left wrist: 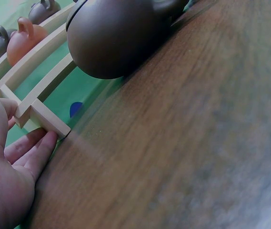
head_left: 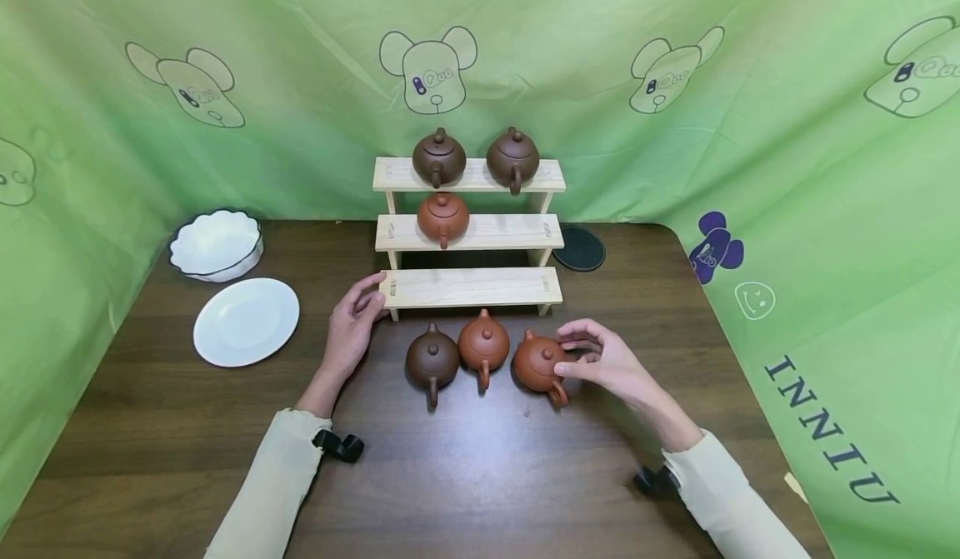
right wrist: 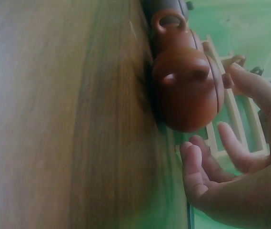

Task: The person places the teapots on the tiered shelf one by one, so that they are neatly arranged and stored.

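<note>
A three-step wooden stand (head_left: pixel 468 288) stands before me, with my left hand (head_left: pixel 352 321) at the left end of its lowest step. Thumb and fingers hold that end, and in the left wrist view some fingertips (left wrist: pixel 49 138) touch its leg. In front of the stand sit a dark brown teapot (head_left: pixel 432 363), a reddish teapot (head_left: pixel 483 344) and a second reddish teapot (head_left: pixel 536 363). Around the right side of that last pot my right hand (head_left: pixel 600 359) is spread. In the right wrist view its fingers (right wrist: pixel 192 162) are apart from the pot body; the thumb is near the lid knob.
Two dark teapots (head_left: pixel 438 159) are on the top step and a reddish teapot (head_left: pixel 443 217) on the middle one. To the left lie a scalloped white bowl (head_left: pixel 217 247) and a white plate (head_left: pixel 246 322). A dark round coaster (head_left: pixel 581 249) lies right of the stand.
</note>
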